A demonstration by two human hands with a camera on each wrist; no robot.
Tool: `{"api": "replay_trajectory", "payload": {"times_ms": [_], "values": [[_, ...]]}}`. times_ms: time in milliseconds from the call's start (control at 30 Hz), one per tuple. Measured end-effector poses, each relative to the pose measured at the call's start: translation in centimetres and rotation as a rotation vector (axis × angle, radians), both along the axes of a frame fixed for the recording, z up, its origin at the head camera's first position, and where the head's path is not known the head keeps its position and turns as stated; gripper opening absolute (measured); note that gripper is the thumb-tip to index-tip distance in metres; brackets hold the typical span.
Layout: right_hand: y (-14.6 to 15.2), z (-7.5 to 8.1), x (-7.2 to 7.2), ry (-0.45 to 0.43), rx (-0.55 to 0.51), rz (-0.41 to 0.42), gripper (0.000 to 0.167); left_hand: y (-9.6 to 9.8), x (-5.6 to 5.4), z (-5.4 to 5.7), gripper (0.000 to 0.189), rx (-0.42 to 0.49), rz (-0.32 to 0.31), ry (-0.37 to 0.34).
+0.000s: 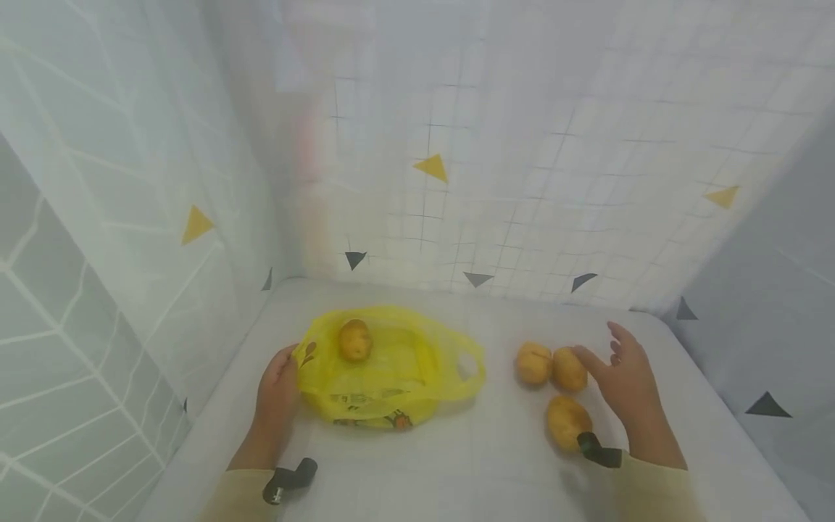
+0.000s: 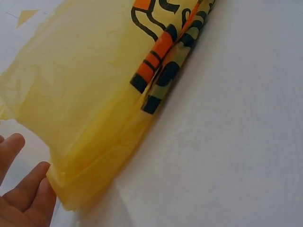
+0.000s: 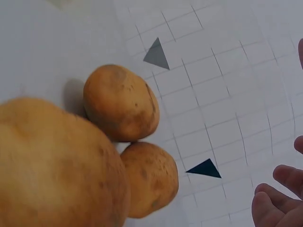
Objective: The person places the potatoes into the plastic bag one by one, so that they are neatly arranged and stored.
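White worktop (image 1: pixel 417 475), lower frame: our left fingers (image 1: pixel 282 358) pinch a flimsy yellow plastic bag (image 1: pixel 391 371); right fingers (image 1: pixel 626 338) spread beside oval tan potatoes (image 1: pixel 566 422), likely firm, best cupped mid-body.

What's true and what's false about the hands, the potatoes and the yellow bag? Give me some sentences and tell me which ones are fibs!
1. The left hand touches the bag. True.
2. The right hand is near three potatoes. True.
3. The right hand holds a potato. False: the right hand holds nothing.
4. The bag has no printing. False: dark and orange marks show on it.
5. Yellow triangles show on the backdrop. True.
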State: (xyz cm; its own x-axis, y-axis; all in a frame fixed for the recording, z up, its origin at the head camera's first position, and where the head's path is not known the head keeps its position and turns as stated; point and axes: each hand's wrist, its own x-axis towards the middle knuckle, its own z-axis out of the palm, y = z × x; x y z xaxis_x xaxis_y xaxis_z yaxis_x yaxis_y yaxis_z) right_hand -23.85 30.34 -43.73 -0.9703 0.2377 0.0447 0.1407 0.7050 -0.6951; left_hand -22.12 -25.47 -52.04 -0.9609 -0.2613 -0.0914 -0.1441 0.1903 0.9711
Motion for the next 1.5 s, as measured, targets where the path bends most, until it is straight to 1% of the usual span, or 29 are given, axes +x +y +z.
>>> {"api": "replay_trajectory", "payload": {"times_ms": [133, 267, 367, 533, 667, 800, 900, 1067, 1167, 1300, 1400, 1500], "values": [[0.8, 0.1, 0.0, -0.033, 0.018, -0.066, 0.106, 0.0, 0.1, 0.2, 0.051, -0.018, 0.0, 0.024], [2.1, -0.2, 0.2, -0.064, -0.012, -0.121, 0.108, -0.1, 0.2, 0.2, 0.053, -0.016, -0.003, 0.029], [3.2, -0.6, 0.6, -0.091, -0.044, -0.147, 0.112, -0.2, 0.1, -0.1, 0.053, -0.016, -0.006, 0.025], [4.3, -1.3, 1.4, -0.133, -0.075, -0.198, 0.115, -0.2, -0.1, -0.5, 0.051, -0.012, -0.014, 0.052], [4.9, -2.0, 1.9, -0.125, -0.075, -0.2, 0.114, -0.2, -0.4, -0.5, 0.052, -0.018, -0.015, 0.062], [5.7, -3.2, 1.9, -0.091, -0.071, -0.168, 0.111, -0.4, -0.5, -0.5, 0.052, -0.024, -0.008, 0.058], [6.5, -4.1, 1.6, -0.083, -0.07, -0.161, 0.112, -0.5, -0.3, -0.6, 0.051, -0.011, -0.003, 0.05], [7.3, -5.1, 1.4, -0.11, -0.082, -0.2, 0.116, -0.8, 0.2, -0.6, 0.052, -0.006, 0.0, 0.024], [7.1, -5.7, 1.4, -0.091, -0.131, -0.218, 0.114, -1.1, 0.7, -0.3, 0.054, -0.024, 0.004, 0.028], [6.7, -6.6, 1.0, -0.065, -0.22, -0.244, 0.118, -1.9, 1.1, -0.2, 0.054, -0.038, 0.006, 0.042], [6.9, -7.2, 0.7, -0.071, -0.25, -0.253, 0.122, -2.2, 1.0, -0.4, 0.054, -0.016, 0.004, 0.037], [7.5, -7.6, 0.7, -0.078, -0.258, -0.245, 0.123, -1.9, 0.8, -0.4, 0.055, -0.007, 0.004, 0.021]]}}
